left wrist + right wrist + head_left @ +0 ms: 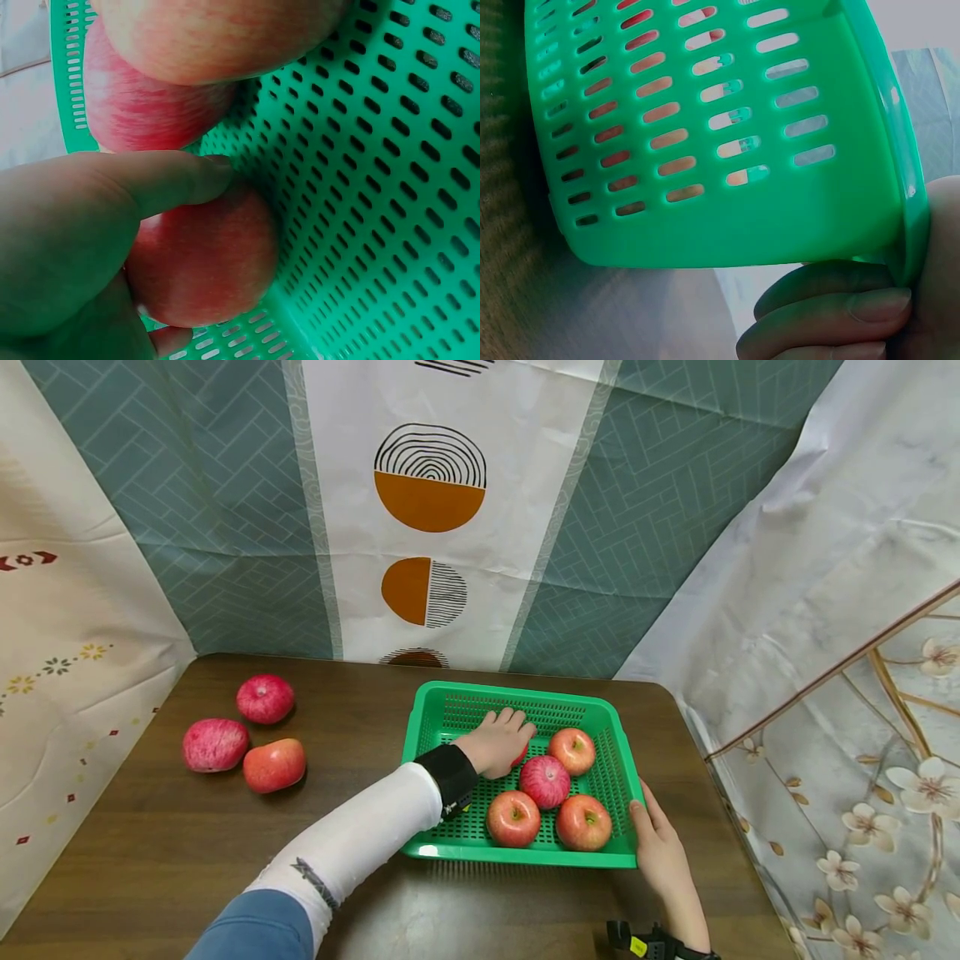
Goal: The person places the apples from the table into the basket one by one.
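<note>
My left hand [495,745] reaches into a green plastic basket [517,857] and holds a red apple [210,259]. In the left wrist view the thumb lies across the apple's top and a fingertip shows below it. The head view shows only a sliver of that apple beside the hand. To its right in the basket are several others, among them a deep pink apple [545,782] and a yellowish-red apple [572,752]. My right hand [660,852] grips the basket's right rim, with fingers [840,315] curled beneath the rim in the right wrist view.
Left on the brown wooden table [360,727] lie two pink apples [266,698] and a red-yellow apple [274,765]. A patterned cloth [225,510] hangs behind the table, and pale cloths [787,693] hang at both sides.
</note>
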Tool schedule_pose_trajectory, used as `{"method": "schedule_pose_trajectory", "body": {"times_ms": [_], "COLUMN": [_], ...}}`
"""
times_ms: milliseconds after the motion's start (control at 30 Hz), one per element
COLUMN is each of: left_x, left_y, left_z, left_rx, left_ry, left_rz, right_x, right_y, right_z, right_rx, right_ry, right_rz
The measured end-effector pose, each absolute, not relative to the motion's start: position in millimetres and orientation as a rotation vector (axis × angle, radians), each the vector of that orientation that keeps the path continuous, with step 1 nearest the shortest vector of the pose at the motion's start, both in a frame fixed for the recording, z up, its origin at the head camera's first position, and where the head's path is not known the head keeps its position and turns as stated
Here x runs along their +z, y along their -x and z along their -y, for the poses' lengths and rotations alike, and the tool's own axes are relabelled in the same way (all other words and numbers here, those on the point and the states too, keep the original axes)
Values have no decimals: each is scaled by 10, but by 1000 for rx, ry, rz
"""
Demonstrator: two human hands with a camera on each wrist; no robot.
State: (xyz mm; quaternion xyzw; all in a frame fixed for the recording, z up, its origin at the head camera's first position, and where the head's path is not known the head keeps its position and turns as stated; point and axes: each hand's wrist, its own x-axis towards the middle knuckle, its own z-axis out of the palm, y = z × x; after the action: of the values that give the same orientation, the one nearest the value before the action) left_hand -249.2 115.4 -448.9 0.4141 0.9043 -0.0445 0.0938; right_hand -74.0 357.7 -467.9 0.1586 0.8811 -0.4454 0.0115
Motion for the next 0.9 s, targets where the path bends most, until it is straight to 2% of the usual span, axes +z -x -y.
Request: {"method": "schedule_pose_trajectory", "body": {"times_ms": [900], "left_x": [-4566], "left_y": [2502], "left_z": [-1184], "left_rx": [-37], "left_ry": [-1284], "left_rz": [-2689], "right_x": [-4669], "right_y": [735], "right_z": [-3563], "right_rx": [-1373], "right_ry": [-507], "right_rz": [-2750]}}
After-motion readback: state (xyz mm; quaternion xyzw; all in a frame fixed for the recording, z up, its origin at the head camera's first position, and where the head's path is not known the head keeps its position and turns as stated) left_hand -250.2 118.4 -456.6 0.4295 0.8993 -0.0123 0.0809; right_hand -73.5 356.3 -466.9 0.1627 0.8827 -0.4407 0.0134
